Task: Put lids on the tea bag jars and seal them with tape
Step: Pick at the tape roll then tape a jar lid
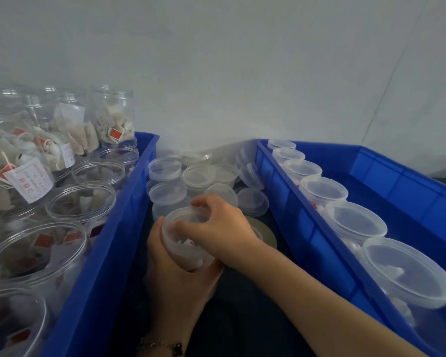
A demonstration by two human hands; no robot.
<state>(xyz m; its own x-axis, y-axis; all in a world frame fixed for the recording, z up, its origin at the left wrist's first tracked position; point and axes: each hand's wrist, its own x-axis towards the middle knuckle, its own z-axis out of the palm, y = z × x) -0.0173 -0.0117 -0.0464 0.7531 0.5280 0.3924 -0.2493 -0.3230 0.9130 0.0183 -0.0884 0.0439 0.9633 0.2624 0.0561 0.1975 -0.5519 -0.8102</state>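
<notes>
Left hand (170, 269) is wrapping its fingers around a clear plastic tea bag jar (188, 251), holding it between the two crates. Right hand (216, 228) is curling fingertips over the translucent round plastic lid (183, 217), seating it on the jar mouth.

Progress, as judged: lidded jars (355, 222) are lining the blue plastic crate right of the fingers (397, 176); many open jars (81, 202) are waiting in the blue crate left of them (129, 210). Loose lids (198, 176) are piled just beyond the fingertips. A tape roll (265, 231) is lying under the right wrist; this jar looks untaped.

Room is tight: crate walls are flanking both hands closely.
</notes>
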